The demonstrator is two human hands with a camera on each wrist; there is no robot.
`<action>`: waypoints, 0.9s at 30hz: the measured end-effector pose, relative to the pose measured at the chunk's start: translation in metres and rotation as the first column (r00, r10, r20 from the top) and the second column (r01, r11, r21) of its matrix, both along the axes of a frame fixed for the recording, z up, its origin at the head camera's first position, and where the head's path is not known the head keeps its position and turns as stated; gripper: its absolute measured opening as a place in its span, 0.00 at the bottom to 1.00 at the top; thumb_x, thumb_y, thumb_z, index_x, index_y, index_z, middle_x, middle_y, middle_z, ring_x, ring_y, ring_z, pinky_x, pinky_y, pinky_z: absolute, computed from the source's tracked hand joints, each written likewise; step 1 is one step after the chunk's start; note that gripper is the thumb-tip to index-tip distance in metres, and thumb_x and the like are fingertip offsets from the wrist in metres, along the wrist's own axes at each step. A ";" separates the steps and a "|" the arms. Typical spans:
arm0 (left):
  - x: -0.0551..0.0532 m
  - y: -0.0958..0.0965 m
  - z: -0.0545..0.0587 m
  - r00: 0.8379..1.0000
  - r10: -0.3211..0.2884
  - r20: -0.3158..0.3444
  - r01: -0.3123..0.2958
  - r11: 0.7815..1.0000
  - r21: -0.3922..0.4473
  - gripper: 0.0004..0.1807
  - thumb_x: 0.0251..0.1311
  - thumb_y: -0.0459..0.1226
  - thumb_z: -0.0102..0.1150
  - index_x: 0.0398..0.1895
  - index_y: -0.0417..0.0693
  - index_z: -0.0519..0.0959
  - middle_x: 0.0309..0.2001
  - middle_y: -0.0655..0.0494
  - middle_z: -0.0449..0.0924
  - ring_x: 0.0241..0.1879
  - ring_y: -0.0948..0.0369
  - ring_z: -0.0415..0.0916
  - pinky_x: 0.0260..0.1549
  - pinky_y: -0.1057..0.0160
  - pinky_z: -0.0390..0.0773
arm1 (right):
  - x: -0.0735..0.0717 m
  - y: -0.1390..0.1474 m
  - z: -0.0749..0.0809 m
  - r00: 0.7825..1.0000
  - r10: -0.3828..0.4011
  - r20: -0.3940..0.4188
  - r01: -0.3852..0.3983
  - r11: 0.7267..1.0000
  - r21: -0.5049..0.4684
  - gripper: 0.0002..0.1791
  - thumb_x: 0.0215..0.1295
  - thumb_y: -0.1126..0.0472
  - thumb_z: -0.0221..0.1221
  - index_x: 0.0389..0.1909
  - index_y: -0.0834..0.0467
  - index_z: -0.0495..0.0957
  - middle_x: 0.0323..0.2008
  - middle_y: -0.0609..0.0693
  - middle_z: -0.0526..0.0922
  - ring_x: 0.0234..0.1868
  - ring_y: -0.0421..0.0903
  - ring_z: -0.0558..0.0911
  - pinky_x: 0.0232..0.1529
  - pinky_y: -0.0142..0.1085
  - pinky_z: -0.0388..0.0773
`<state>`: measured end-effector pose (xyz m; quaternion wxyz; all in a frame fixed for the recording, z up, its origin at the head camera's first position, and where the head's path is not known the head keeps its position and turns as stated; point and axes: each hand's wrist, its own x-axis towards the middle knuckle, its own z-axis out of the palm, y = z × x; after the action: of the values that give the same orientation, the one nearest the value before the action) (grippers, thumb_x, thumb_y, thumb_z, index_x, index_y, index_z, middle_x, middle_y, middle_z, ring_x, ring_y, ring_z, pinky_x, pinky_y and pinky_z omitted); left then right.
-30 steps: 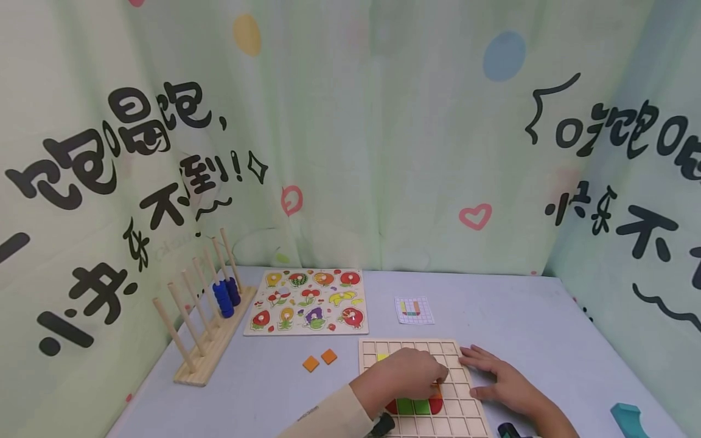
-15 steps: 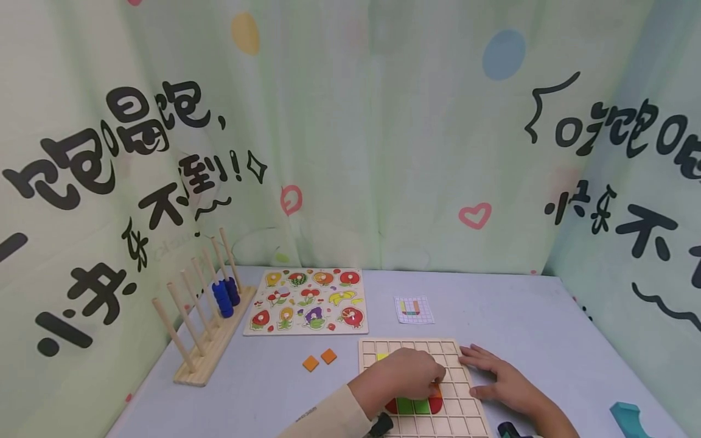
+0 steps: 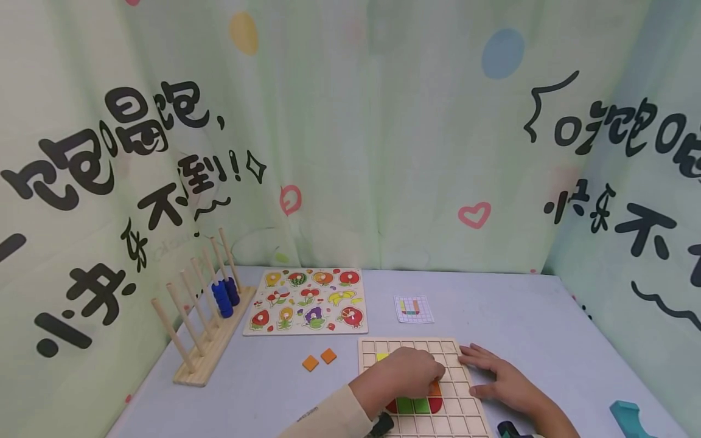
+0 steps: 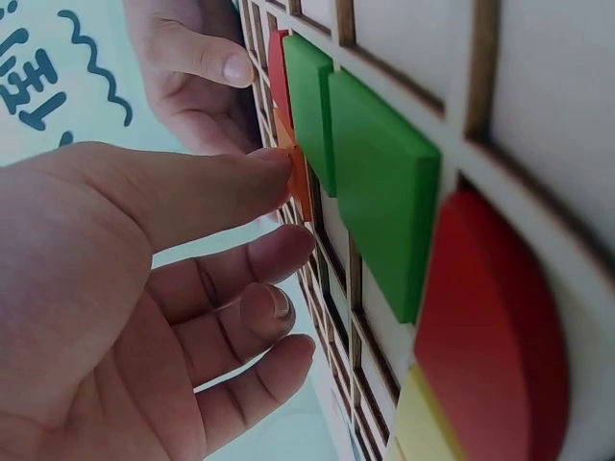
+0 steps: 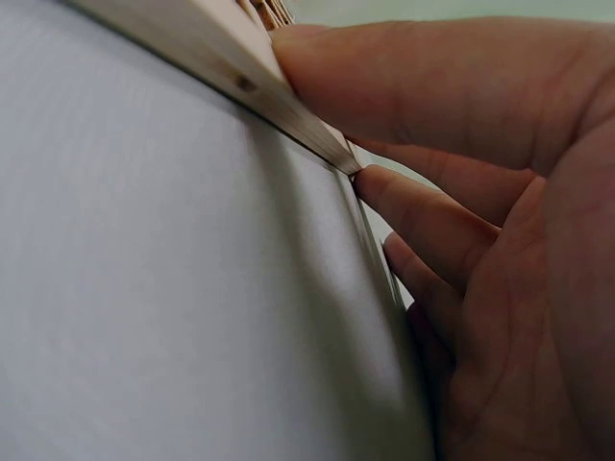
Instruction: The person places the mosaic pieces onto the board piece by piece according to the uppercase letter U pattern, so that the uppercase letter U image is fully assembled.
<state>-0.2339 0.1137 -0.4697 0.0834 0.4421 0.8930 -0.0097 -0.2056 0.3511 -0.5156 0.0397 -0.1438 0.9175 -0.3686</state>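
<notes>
A wooden grid board [image 3: 457, 409] lies at the table's front. My left hand [image 3: 402, 372] reaches over it, holding an orange square tile [image 4: 301, 187] at a cell: the thumb lies on the tile, and a curved finger is near its lower end. Two green tiles [image 3: 413, 406] sit beside it in a row, with a red rounded piece [image 3: 435, 405] at the right end and another red piece [image 4: 495, 327] at the left. A yellow tile [image 3: 382, 357] shows beyond the wrist. My right hand [image 3: 501, 380] rests at the board's right edge, fingers extended and thumb tip [image 5: 298, 53] touching the rim.
Two loose orange tiles [image 3: 319, 359] lie left of the board. Behind are a fruit puzzle board [image 3: 323, 311] and a small pattern card [image 3: 414, 309]. A peg stand [image 3: 219, 337] with blue beads is at left, a teal object [image 3: 627, 417] at front right.
The left hand has shifted very slightly at the orange tile, and more of the tile shows now. The right hand stays at the board's edge.
</notes>
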 end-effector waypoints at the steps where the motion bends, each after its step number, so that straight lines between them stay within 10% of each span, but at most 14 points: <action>1: 0.000 0.000 0.000 1.000 -0.005 -0.003 0.005 1.000 0.001 0.06 0.63 0.45 0.63 0.42 0.68 0.81 0.27 0.72 0.72 0.27 0.69 0.68 0.29 0.69 0.70 | 0.000 0.000 0.000 1.000 0.000 -0.001 0.000 1.000 0.000 0.35 0.49 0.49 0.70 0.60 0.56 0.78 0.67 0.60 0.67 0.69 0.69 0.55 0.61 0.66 0.53; 22: -0.016 -0.041 0.003 0.999 0.017 0.050 -0.022 0.995 0.098 0.07 0.64 0.45 0.62 0.44 0.66 0.82 0.37 0.75 0.77 0.31 0.72 0.68 0.37 0.70 0.72 | -0.001 0.000 0.000 1.000 0.006 0.003 -0.006 1.000 0.008 0.35 0.49 0.50 0.71 0.59 0.58 0.78 0.67 0.63 0.66 0.68 0.71 0.55 0.59 0.68 0.53; 27: -0.019 -0.058 0.004 1.000 0.010 0.025 -0.013 0.993 0.120 0.08 0.63 0.44 0.63 0.45 0.64 0.83 0.37 0.74 0.78 0.32 0.73 0.69 0.37 0.71 0.73 | -0.002 0.001 -0.001 1.000 -0.001 0.007 0.001 1.000 0.007 0.35 0.49 0.48 0.70 0.60 0.57 0.77 0.67 0.62 0.66 0.72 0.51 0.57 0.60 0.67 0.53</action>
<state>-0.2532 0.0556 -0.4656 0.0678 0.4411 0.8935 0.0500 -0.2072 0.3520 -0.5167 0.0430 -0.1418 0.9188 -0.3658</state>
